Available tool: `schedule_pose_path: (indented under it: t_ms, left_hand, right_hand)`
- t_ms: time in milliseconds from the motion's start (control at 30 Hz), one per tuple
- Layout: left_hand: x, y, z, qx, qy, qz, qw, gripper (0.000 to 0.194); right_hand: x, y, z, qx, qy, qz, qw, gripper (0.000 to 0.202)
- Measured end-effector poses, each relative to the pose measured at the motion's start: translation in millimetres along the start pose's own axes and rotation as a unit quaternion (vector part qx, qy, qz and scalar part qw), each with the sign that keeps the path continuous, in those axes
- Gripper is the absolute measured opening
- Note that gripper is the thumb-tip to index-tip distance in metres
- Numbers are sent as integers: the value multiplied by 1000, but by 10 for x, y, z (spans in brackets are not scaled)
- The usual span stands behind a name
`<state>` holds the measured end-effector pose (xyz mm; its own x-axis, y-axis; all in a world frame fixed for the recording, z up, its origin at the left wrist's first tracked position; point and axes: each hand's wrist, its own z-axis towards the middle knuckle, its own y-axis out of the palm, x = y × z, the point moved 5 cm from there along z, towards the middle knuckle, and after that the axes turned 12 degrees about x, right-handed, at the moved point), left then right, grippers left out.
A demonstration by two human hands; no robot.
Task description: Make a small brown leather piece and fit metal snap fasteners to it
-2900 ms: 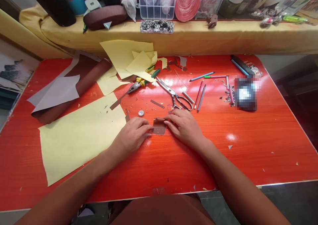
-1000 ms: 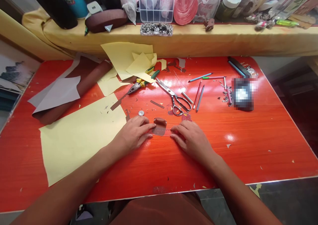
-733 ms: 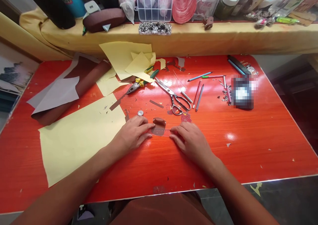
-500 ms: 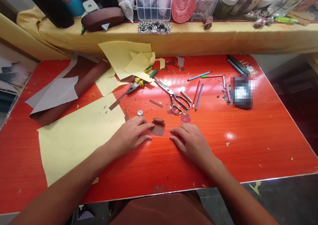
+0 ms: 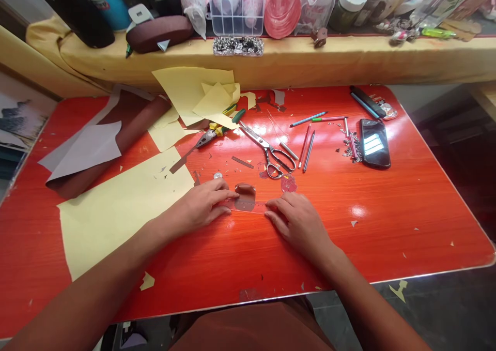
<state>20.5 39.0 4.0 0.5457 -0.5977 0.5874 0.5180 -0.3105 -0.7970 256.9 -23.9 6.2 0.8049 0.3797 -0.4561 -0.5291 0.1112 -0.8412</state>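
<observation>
A small brown leather-like piece (image 5: 245, 193) with a curled upper edge lies on the red table. Across its lower part rests a clear ruler (image 5: 250, 207). My left hand (image 5: 207, 201) pinches the ruler's left end, its fingertips touching the left side of the brown piece. The right end is between the thumb and fingers of my right hand (image 5: 296, 214). Silver scissors (image 5: 271, 152) lie beyond the brown piece, and a small round metal disc (image 5: 218, 176) is just past my left fingers.
Yellow paper (image 5: 127, 211) and a brown roll (image 5: 143, 123) lie at left. Pliers (image 5: 209, 134) are behind my left hand. Pencils (image 5: 309, 151), small metal bits and a phone (image 5: 374, 143) lie at right. A cloth-covered shelf (image 5: 271, 64) holds jars and boxes.
The left end of the ruler and my left hand have shifted slightly up and left. My right hand has hardly moved. The view has tilted a little.
</observation>
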Motion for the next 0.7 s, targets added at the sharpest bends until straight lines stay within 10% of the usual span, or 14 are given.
schedule_pose_path:
  t_ms: [700]
  left_hand:
    - [-7, 17, -2, 32, -26, -48, 998, 29]
  right_hand:
    - [53, -37, 25, -31, -28, 20, 999, 16]
